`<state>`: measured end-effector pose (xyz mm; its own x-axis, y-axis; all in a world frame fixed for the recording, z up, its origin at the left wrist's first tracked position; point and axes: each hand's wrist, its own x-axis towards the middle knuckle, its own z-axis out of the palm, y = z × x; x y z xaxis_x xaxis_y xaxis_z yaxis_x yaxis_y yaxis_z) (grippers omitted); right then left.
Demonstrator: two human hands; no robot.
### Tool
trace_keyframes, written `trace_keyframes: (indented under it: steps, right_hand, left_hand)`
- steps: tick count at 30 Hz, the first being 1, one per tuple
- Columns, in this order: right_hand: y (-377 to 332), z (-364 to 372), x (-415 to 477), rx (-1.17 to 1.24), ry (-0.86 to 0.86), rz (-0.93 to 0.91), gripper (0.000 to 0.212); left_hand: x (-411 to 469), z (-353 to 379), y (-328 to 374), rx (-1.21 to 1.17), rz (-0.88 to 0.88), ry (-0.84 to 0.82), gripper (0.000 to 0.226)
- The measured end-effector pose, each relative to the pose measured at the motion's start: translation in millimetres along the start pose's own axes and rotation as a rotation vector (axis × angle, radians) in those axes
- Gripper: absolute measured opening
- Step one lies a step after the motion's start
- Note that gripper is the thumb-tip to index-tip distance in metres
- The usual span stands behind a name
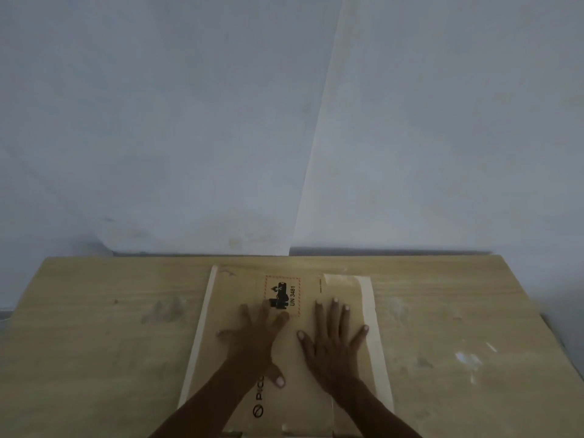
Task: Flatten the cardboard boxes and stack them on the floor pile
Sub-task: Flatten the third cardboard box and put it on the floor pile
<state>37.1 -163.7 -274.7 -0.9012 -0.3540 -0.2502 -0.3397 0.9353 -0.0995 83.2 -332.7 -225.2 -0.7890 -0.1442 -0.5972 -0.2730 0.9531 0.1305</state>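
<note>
Flattened brown cardboard box (240,289) lying midway across the pale wooden tabletop (110,327), long axis running from its near edge toward the grey wall (158,121). I see the left hand (256,336) and right hand (331,339) pressing flat on the box, each grip wide, fingers spread. Bare tabletop flanks the box.

Wooden table (110,327); flattened cardboard box (294,352) lying flat on it.

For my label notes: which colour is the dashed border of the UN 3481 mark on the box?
The dashed border is red-orange, clearest in the head view.
</note>
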Motion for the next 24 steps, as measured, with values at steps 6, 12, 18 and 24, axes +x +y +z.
trace_keyframes:
  steps: [6,12,18,24]
  right_hand:
    - [-10,-5,32,-0.007,-0.059,0.02,0.074]
    - [-26,-17,59,0.023,-0.035,0.066,0.085]
    - [-24,-42,79,0.157,-0.15,0.109,0.105]
    - [-14,-54,78,0.287,-0.229,0.107,0.114]
  left_hand:
    - [37,-16,-8,-0.07,0.066,0.17,0.112]
    - [59,-29,-7,-0.135,0.027,0.001,0.141]
    - [62,-38,-2,-0.139,-0.045,-0.054,0.15]
    - [63,-40,3,-0.167,-0.081,-0.077,0.153]
